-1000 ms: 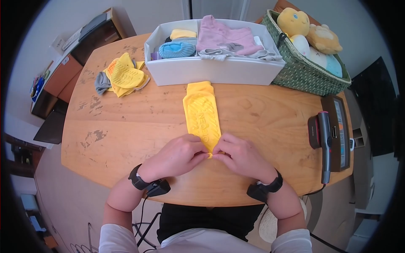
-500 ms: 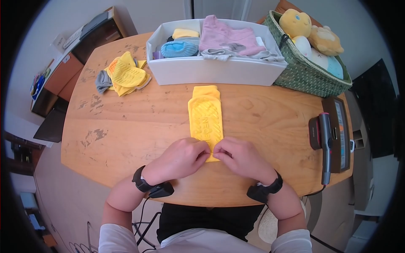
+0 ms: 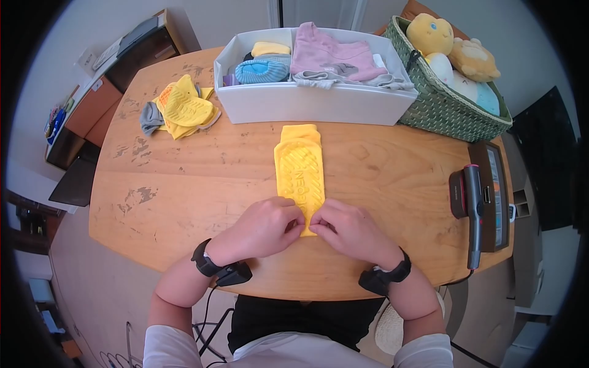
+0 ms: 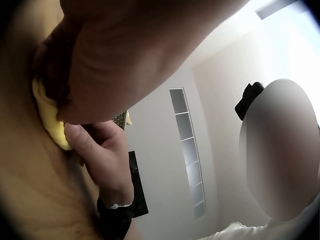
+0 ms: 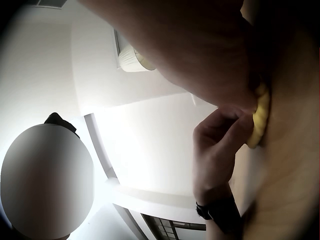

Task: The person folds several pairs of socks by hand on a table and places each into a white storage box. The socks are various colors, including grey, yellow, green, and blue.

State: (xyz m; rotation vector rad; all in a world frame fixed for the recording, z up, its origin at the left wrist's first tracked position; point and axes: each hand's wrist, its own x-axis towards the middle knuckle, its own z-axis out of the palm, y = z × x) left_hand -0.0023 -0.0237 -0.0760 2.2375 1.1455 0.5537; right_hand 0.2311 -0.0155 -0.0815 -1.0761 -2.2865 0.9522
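Observation:
A yellow sock with raised grip lettering lies lengthwise on the wooden table, its cuff end toward the white box. Both hands are at its near end. My left hand pinches the left side of that end between thumb and curled fingers. On the right side, my right hand pinches it in the same way, the fingertips of the two hands almost meeting. In the left wrist view, the sock's edge shows as a thick roll under the fingers; most of the left fingertips are hidden there.
A pile of yellow and grey socks lies at the back left. Behind the sock stands a white box of folded clothes, beside a green woven basket of plush toys. A grey wand-like device and a dark framed case are at the right edge.
The sock has shifted slightly right and toward the person. Its near end, earlier bunched to a point between the fingers, now lies wider and flatter. Both hands stay at that end.

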